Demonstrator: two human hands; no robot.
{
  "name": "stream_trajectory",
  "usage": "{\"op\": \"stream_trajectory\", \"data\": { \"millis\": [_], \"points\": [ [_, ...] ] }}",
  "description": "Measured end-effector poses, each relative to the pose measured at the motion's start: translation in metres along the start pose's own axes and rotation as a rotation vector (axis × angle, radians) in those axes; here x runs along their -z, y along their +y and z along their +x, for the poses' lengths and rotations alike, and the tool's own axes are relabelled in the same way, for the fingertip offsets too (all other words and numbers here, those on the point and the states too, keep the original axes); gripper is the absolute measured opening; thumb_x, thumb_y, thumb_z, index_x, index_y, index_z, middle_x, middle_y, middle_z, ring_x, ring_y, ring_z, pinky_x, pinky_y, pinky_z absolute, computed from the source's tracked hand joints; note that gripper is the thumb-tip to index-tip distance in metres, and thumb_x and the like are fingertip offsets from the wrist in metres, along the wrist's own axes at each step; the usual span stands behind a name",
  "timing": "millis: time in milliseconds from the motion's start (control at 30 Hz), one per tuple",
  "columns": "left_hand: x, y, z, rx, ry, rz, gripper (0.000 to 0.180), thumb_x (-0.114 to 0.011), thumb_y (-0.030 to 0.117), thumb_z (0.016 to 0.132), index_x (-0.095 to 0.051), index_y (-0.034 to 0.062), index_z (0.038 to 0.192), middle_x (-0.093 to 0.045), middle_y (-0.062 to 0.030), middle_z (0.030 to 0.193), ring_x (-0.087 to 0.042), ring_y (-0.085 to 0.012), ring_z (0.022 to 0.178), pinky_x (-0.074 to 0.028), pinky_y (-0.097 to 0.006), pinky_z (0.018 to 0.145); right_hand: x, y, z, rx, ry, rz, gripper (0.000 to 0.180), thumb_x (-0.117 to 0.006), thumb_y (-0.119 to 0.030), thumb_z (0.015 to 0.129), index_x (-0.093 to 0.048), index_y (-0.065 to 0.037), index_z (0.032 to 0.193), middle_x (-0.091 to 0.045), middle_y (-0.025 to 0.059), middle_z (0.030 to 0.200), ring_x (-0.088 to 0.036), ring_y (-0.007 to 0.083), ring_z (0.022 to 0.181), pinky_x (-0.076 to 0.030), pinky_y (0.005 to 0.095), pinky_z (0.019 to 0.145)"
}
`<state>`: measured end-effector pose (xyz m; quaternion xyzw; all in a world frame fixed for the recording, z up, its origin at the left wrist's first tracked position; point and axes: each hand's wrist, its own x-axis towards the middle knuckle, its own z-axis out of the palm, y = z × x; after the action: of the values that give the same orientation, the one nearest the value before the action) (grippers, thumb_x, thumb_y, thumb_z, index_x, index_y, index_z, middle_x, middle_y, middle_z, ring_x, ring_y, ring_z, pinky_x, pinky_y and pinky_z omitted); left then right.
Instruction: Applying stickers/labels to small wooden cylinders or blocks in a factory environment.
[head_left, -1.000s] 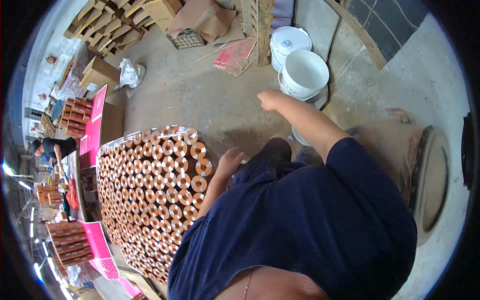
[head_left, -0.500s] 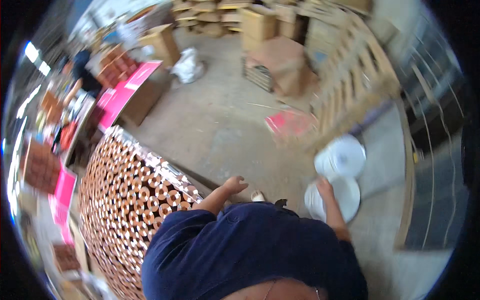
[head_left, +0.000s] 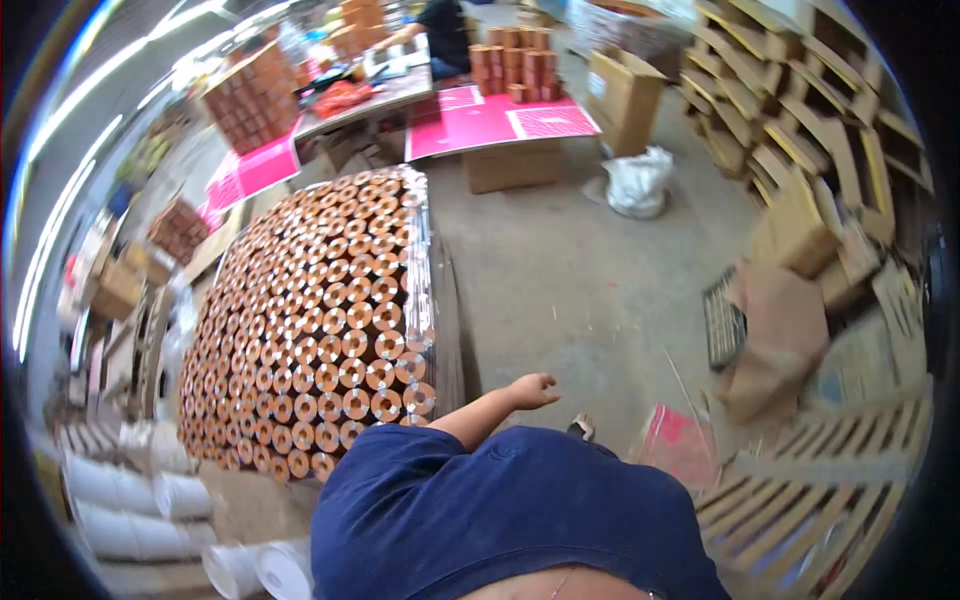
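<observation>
Head view: a stack of rolls (head_left: 320, 320) stands left of the left hand (head_left: 533, 390), which hangs in the air with fingers loosely bent. The right hand is out of view; its fingers cannot be told. Beyond the stack are a pink board (head_left: 440, 135) and, further right, a white bag (head_left: 640, 185). Well to its right stands a crate (head_left: 720, 325).

Roll stack (head_left: 305, 320) L, pallet (head_left: 815, 470) R, sack (head_left: 640, 184) btwn, farther fwd.
</observation>
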<state>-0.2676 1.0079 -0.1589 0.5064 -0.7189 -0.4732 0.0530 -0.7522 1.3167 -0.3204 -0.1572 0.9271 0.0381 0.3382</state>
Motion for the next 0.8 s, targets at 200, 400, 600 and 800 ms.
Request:
{"op": "stream_trajectory", "data": {
  "millis": [200, 400, 600, 800],
  "points": [
    [0.043, -0.071, 0.027, 0.521, 0.326, -0.031, 0.052, -0.058, 0.038, 0.070, -0.056, -0.0007, 0.104, -0.055, -0.0197, 0.106, -0.052, -0.0316, 0.101, -0.041, -0.035, 0.086, 0.150, -0.232, 0.160, 0.182, 0.147, -0.010, 0.018, -0.049, -0.011, 0.078, -0.059, 0.004, 0.082, -0.060, 0.0188, 0.086, -0.057, 0.0326, 0.081, -0.045, 0.0385, 0.071],
    [0.064, -0.110, 0.027, 0.819, 0.416, -0.229, 0.047, -0.059, 0.040, 0.066, -0.062, 0.0005, 0.093, -0.060, -0.0179, 0.096, -0.057, -0.0279, 0.093, -0.044, -0.035, 0.082, 0.172, -0.549, 0.189, 0.751, -0.010, 0.229, 0.020, -0.055, -0.010, 0.075, -0.056, -0.001, 0.093, -0.057, 0.0102, 0.077, -0.057, 0.0191, 0.065, -0.046, 0.0315, 0.052],
    [0.129, -0.135, 0.115, 0.845, 0.499, -0.230, 0.049, -0.060, 0.042, 0.065, -0.062, 0.0025, 0.095, -0.060, -0.0177, 0.097, -0.057, -0.0282, 0.094, -0.044, -0.034, 0.082, 0.066, -0.717, 0.052, 1.273, -0.310, -0.181, 0.026, -0.060, -0.018, 0.072, -0.057, -0.001, 0.092, -0.061, 0.0115, 0.083, -0.059, 0.0192, 0.072, -0.047, 0.0310, 0.065],
    [0.275, -0.150, 0.226, 0.620, 0.608, -0.223, 0.049, -0.059, 0.039, 0.068, -0.058, 0.0004, 0.099, -0.060, -0.0188, 0.096, -0.057, -0.0296, 0.093, -0.044, -0.035, 0.082, 0.064, -0.780, 0.074, 1.012, -0.551, -0.384, 0.026, -0.062, -0.020, 0.069, -0.060, -0.003, 0.089, -0.062, 0.0132, 0.083, -0.059, 0.0211, 0.078, -0.046, 0.0327, 0.069]
  ]
}}
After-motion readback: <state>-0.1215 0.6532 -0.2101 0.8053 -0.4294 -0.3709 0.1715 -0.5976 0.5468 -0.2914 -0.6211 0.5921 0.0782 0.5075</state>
